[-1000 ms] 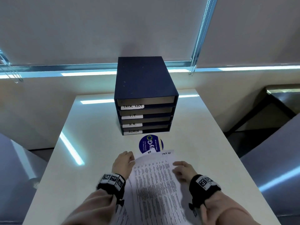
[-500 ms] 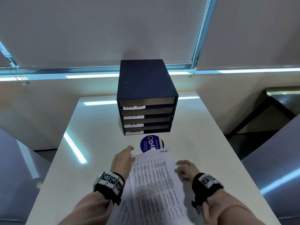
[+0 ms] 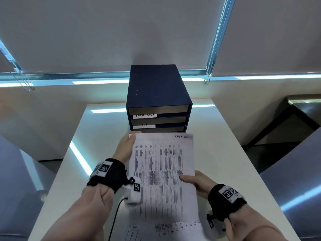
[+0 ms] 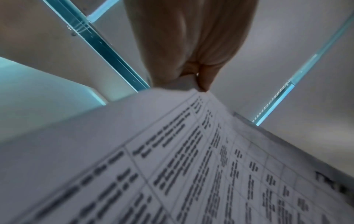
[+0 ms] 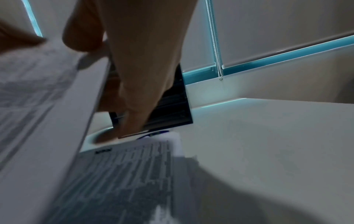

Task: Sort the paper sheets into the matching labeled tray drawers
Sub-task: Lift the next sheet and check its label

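A printed sheet (image 3: 161,173) with a handwritten heading at its top right is lifted off the table, between me and the drawers. My left hand (image 3: 127,145) pinches its upper left corner; the left wrist view shows the fingers (image 4: 203,78) closed on the sheet (image 4: 191,166). My right hand (image 3: 194,181) grips the right edge, thumb on top. The dark blue tray unit (image 3: 158,100) stands at the back of the table, its upper drawers labeled TASK LIST (image 3: 145,115) and I.T (image 3: 144,126); the lower drawers are hidden behind the sheet. More sheets (image 3: 173,228) lie on the table below.
The white table (image 3: 225,153) has edges close on both sides. A window ledge and blinds with hanging bead chains (image 3: 210,73) run behind the tray unit. A dark side table (image 3: 298,108) stands to the right. In the right wrist view a blue round sticker (image 5: 153,134) shows.
Both hands have lifted the top sheet off the stack and raised it toward the tray unit. It now covers the lower drawers and the blue sticker.
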